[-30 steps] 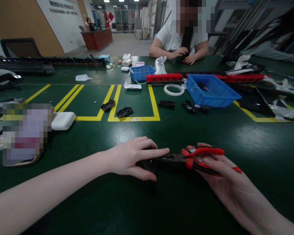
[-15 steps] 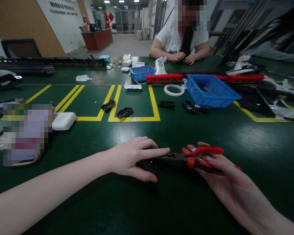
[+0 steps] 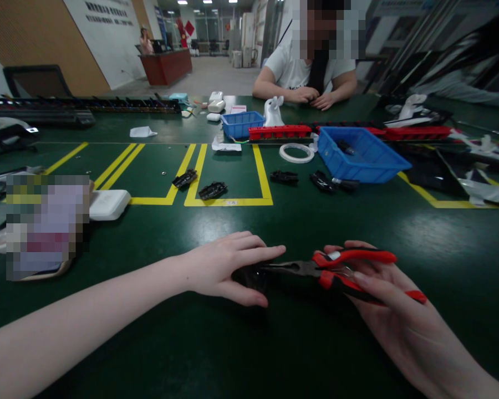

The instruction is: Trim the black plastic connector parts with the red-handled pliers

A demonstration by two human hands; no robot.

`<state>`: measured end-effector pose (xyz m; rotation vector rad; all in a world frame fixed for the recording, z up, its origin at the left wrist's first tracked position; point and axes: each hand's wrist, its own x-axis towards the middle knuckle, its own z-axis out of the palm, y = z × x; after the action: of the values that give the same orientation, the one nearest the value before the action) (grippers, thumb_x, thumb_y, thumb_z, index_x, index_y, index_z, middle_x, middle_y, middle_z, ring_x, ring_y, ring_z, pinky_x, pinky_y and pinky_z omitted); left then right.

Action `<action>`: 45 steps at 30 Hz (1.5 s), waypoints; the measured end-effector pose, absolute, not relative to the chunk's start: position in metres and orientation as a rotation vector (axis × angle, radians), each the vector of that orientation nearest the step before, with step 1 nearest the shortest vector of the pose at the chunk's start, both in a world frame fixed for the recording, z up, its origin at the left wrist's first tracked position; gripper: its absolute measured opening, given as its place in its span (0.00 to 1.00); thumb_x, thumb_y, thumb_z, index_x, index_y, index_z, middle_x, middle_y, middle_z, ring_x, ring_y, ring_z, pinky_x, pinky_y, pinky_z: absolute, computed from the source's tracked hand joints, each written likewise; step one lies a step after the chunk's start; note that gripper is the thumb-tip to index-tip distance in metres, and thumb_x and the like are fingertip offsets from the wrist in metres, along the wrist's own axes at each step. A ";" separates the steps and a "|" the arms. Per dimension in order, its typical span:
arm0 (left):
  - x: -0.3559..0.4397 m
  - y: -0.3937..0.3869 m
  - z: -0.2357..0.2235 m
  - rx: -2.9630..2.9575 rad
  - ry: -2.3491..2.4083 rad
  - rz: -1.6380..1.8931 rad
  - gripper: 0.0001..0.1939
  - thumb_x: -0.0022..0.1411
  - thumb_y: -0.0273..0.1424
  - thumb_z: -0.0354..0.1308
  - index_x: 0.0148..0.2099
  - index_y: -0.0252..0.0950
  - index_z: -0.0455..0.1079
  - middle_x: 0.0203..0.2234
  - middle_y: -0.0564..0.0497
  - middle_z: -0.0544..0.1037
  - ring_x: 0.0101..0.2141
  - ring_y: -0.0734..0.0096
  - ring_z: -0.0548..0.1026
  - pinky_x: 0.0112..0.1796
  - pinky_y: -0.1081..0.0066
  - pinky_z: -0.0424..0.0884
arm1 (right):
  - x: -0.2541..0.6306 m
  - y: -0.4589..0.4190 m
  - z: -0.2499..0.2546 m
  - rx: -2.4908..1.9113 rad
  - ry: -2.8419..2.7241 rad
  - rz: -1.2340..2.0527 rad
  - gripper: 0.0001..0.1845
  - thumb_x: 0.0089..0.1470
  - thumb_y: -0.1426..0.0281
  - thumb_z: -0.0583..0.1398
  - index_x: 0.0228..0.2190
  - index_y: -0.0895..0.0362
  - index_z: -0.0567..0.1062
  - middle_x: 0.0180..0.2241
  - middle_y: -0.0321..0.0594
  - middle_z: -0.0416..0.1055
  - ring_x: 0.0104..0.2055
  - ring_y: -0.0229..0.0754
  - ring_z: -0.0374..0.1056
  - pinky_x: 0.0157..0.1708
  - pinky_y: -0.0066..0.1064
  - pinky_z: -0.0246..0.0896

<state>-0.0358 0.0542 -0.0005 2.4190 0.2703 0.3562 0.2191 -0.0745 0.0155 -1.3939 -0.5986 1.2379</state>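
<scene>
My left hand (image 3: 228, 266) is wrapped over a shiny black plastic part (image 3: 255, 279) and holds it down on the dark green table. Fingers and thumb sit on either side of the part, and much of it is hidden under the palm. In my right hand (image 3: 382, 277) is a pair of red-handled long-nose pliers (image 3: 303, 268). Their tips point left and reach the black part, just below my left index finger. The plier handles are spread apart; whether the tips grip anything I cannot tell.
Several similar black parts (image 3: 213, 190) lie beyond my hands. A blue bin (image 3: 361, 160) stands right of a white tape roll (image 3: 296, 153). To the left lie a phone (image 3: 50, 227) and a white case (image 3: 109, 204). Across the table sits a person (image 3: 303, 77).
The plier handles have spread wider, and my right hand has shifted slightly to the right. My left index finger has lifted a little, showing more of the plier jaws.
</scene>
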 end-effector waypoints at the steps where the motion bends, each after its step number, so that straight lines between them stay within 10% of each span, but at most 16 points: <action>1: -0.036 0.054 0.000 2.401 0.287 0.357 0.41 0.66 0.53 0.57 0.71 0.36 0.54 0.53 0.39 0.71 0.50 0.53 0.69 0.49 0.57 0.69 | 0.219 -0.075 0.016 -1.398 -0.600 1.234 0.23 0.46 0.61 0.71 0.46 0.46 0.76 0.51 0.39 0.77 0.59 0.56 0.69 0.56 0.47 0.68; 45: -0.035 0.052 0.005 2.286 0.384 0.356 0.39 0.52 0.44 0.72 0.62 0.35 0.67 0.51 0.41 0.72 0.50 0.53 0.72 0.50 0.57 0.72 | 0.214 -0.078 0.023 -1.363 -0.796 1.135 0.22 0.45 0.61 0.71 0.43 0.44 0.75 0.47 0.41 0.79 0.54 0.58 0.73 0.52 0.51 0.70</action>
<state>-0.0350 0.0525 0.0052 2.2859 0.3844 0.3563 0.2141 -0.0780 0.0226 -1.3634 -0.7963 1.1347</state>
